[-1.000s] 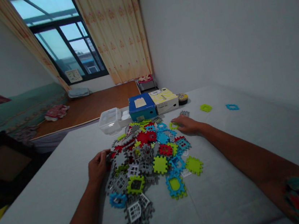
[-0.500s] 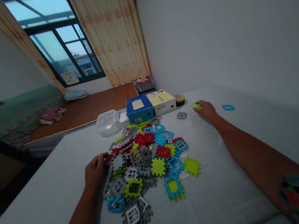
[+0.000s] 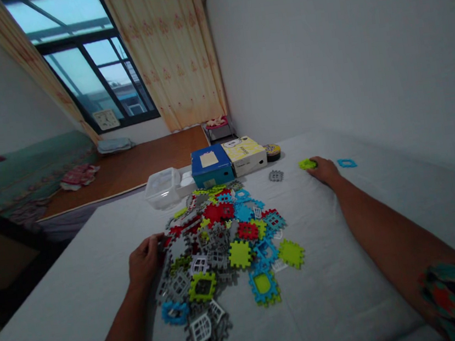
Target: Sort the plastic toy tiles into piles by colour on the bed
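Note:
Out on the right of the white cloth, my right hand (image 3: 323,170) is closed at the fingers on the right edge of a lime-green interlocking tile (image 3: 306,164). A blue frame tile (image 3: 346,163) lies just right of that hand, and a grey tile (image 3: 276,175) lies to its left. My left hand (image 3: 144,261) rests curled against the left side of a heap of interlocking plastic tiles (image 3: 214,233). Its fingertips touch the heap's edge, and what they grip, if anything, is hidden. Red, grey, blue and lime-green pieces make up the heap, with small white window pieces among them.
Behind the heap stand a clear plastic box (image 3: 164,187), a blue box (image 3: 211,167), a yellow-and-white box (image 3: 244,156) and a round yellow-and-black tin (image 3: 272,152). A wall (image 3: 346,56) runs along the right. A dark chair (image 3: 6,258) is at the left.
My right hand has shifted slightly to the right and nearer the blue frame tile, along with the lime-green tile. My left hand stays at the heap.

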The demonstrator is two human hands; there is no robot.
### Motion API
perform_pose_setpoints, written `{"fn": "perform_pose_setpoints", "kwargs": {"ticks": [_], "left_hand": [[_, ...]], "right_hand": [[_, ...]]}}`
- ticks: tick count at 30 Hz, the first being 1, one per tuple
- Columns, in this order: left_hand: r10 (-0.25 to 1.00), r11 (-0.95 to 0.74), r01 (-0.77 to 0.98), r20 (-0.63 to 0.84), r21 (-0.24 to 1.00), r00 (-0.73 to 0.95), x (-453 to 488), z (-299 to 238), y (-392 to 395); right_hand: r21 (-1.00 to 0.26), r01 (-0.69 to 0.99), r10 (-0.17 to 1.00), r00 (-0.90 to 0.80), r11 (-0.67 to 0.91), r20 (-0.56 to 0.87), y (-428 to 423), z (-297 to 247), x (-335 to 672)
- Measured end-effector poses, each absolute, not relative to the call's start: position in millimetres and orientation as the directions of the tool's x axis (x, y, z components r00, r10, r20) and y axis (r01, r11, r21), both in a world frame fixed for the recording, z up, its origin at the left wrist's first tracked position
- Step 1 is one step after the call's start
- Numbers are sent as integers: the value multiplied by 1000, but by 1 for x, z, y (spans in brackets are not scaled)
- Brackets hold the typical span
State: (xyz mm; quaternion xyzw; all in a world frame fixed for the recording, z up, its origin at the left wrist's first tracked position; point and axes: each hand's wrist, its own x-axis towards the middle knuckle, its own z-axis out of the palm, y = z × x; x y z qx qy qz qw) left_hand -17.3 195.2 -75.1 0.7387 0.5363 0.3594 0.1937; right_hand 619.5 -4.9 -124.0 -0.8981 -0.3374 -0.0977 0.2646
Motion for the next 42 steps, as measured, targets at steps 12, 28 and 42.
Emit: {"fn": "perform_pose_setpoints", "kwargs": {"ticks": [12,28,42], "left_hand": [[930,-353,657,329,666,166,-16,-73,191],[926,-365,670,323,646,194,-16,-73,192],[926,-367,662,327,653,190,-14,-73,190]], "right_hand": [[-422,600,468,798,-680,381,-1,-111,605],[-278,889,861,434,-363,265,44,-104,514],[-320,828,798,544,-460,259,36,-100,515]]}}
